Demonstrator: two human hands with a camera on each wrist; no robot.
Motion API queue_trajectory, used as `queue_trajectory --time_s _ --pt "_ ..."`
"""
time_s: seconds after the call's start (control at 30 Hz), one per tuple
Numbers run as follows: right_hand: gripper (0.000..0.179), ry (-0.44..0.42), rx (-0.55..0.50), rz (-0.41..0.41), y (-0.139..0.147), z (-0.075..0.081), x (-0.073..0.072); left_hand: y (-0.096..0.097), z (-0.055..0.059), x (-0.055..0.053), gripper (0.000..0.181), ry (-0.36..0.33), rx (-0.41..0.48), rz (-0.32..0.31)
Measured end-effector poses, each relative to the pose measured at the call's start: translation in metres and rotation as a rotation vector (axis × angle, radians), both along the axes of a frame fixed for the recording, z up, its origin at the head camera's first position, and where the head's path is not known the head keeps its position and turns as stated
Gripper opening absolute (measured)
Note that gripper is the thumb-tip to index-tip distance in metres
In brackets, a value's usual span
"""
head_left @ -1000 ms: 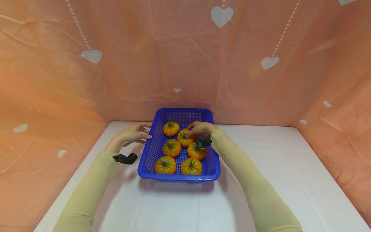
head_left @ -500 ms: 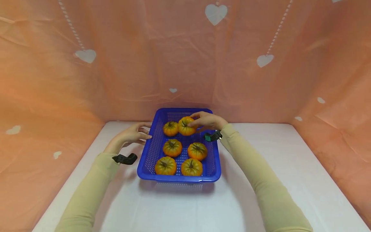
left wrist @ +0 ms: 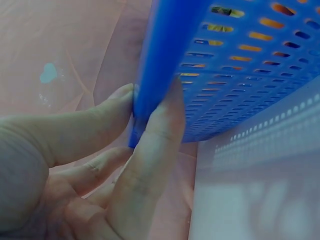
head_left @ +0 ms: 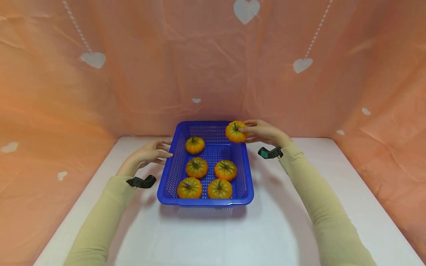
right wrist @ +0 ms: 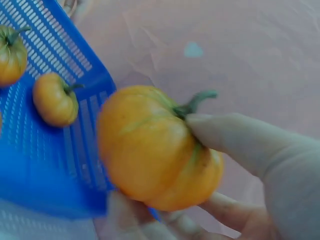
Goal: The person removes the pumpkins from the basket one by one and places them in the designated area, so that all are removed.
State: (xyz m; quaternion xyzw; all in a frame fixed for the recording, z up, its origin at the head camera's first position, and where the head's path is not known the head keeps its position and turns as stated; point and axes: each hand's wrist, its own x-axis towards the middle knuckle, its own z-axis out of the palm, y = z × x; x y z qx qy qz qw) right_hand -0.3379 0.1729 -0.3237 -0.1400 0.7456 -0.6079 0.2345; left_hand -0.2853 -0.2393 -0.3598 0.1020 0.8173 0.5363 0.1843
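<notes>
A small orange pumpkin (head_left: 236,131) with a green stem is held in my right hand (head_left: 264,132), above the far right corner of the blue plastic basket (head_left: 247,173). In the right wrist view the thumb lies by the stem of that pumpkin (right wrist: 150,147), with fingers beneath it. My left hand (head_left: 151,153) is at the basket's left side. Its thumb and a finger pinch the rim (left wrist: 162,55) from both sides in the left wrist view. Several more pumpkins, such as the front left pumpkin (head_left: 189,188), sit inside the basket.
The basket stands on a white tabletop (head_left: 199,240). Close behind it hangs a peach-coloured cloth (head_left: 213,74) with white hearts, which also covers both sides.
My right hand has lifted one pumpkin from the basket's middle and carried it up and right to the far right corner. The left hand stays at the rim.
</notes>
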Motion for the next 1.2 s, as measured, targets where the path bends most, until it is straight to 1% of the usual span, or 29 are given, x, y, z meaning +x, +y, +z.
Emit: queue_trajectory --time_s 0.1,0.23,0.33,0.43,0.53,0.63,0.73,0.9,1.03,1.2 --pt "0.066 -0.001 -0.044 -0.085 0.016 -0.003 0.003 -0.001 0.000 0.000 0.061 0.016 -0.008 0.000" --pt "0.066 -0.004 -0.067 -0.187 0.032 -0.009 0.006 -0.003 0.001 0.002 0.062 0.021 0.011 -0.007" --pt "0.067 -0.018 -0.083 -0.229 0.042 -0.015 0.008 -0.004 0.002 0.003 0.061 0.020 0.031 -0.012" --pt "0.069 -0.031 -0.086 -0.259 0.049 -0.022 0.010 -0.006 0.002 0.004 0.061 0.019 0.036 -0.011" --pt "0.068 -0.047 -0.092 -0.299 0.055 -0.028 0.012 -0.007 0.002 0.005 0.062 0.020 0.036 -0.016" --pt "0.066 -0.059 -0.095 -0.322 0.062 -0.034 0.013 -0.008 0.001 0.006 0.062 0.020 0.033 -0.018" --pt "0.069 -0.070 -0.095 -0.346 0.067 -0.041 0.014 -0.008 0.000 0.007 0.062 0.016 0.028 -0.011" --pt "0.068 -0.072 -0.091 -0.380 0.072 -0.053 0.015 -0.007 -0.002 0.008 0.062 0.012 0.031 -0.008" --pt "0.068 -0.075 -0.083 -0.396 0.075 -0.060 0.016 -0.006 -0.002 0.008 0.063 0.011 0.043 -0.021" --pt "0.067 -0.085 -0.081 -0.396 0.079 -0.068 0.016 -0.006 -0.001 0.008 0.063 0.010 0.053 -0.029"
